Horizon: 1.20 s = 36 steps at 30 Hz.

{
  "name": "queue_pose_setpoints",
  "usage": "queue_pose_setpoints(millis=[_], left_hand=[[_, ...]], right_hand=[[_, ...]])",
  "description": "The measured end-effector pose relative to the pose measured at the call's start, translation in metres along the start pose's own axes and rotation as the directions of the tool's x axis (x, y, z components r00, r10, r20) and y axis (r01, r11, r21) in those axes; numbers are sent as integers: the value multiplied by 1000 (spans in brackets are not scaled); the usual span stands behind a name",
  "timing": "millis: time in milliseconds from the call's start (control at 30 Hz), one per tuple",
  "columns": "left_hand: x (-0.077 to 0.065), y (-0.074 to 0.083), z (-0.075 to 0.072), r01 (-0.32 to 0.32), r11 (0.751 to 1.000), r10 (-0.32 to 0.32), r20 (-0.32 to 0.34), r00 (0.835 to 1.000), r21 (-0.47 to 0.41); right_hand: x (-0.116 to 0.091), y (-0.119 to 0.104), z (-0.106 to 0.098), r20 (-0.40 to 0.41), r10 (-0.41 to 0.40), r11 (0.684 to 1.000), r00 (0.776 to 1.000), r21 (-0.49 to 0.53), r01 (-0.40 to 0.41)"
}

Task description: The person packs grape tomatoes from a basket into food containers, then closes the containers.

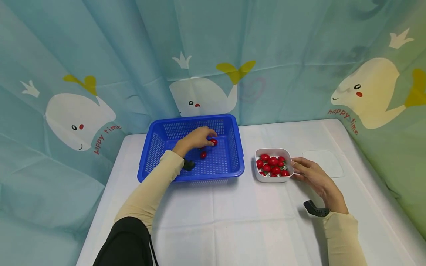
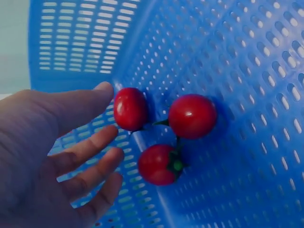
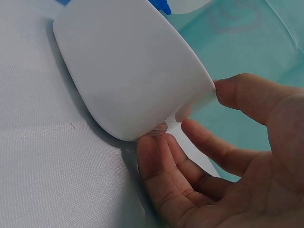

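Note:
My left hand [image 1: 197, 138] reaches down inside a blue plastic basket [image 1: 240, 155]. Three red cherry tomatoes show there in the left wrist view, one of them [image 2: 130, 109] just beyond the thumb and index fingertips. The other two, a rounder tomato [image 2: 192, 116] and one with a green stem [image 2: 159, 165], lie to its right. Those left fingers are spread, with nothing between them. At the right, my right hand [image 1: 314, 176] holds the side of a small white container [image 1: 273, 179], thumb at its rim and fingers lower down. Several cherry tomatoes [image 1: 273, 161] fill the container.
A clear flat lid [image 1: 324, 163] lies on the white tablecloth [image 1: 253, 221], behind and right of the container. A blue curtain [image 1: 283, 85] with printed whales hangs along the table's back edge, close behind the basket.

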<state>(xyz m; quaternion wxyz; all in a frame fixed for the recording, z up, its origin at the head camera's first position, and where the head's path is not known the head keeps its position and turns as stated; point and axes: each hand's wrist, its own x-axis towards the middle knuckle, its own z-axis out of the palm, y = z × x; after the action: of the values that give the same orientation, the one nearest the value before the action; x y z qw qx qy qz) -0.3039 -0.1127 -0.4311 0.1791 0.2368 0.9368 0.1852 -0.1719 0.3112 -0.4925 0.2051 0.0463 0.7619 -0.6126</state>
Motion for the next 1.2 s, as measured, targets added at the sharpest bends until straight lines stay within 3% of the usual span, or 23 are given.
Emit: queue_pose_setpoints(millis=[233, 800, 1067, 1200], left_hand=[[5, 2, 4, 64, 998, -64, -4, 998, 16], [11, -1, 14, 91, 995, -89, -38, 995, 32], [4, -2, 5, 60, 997, -55, -109, 993, 49], [-2, 2, -6, 47, 997, -40, -111, 993, 63]], right_hand=[[2, 3, -1, -11, 17, 999, 1000, -32, -17], [1, 3, -1, -12, 7, 999, 1000, -34, -7], [0, 3, -2, -9, 14, 999, 1000, -32, -14], [1, 2, -1, -9, 13, 999, 1000, -33, -13]])
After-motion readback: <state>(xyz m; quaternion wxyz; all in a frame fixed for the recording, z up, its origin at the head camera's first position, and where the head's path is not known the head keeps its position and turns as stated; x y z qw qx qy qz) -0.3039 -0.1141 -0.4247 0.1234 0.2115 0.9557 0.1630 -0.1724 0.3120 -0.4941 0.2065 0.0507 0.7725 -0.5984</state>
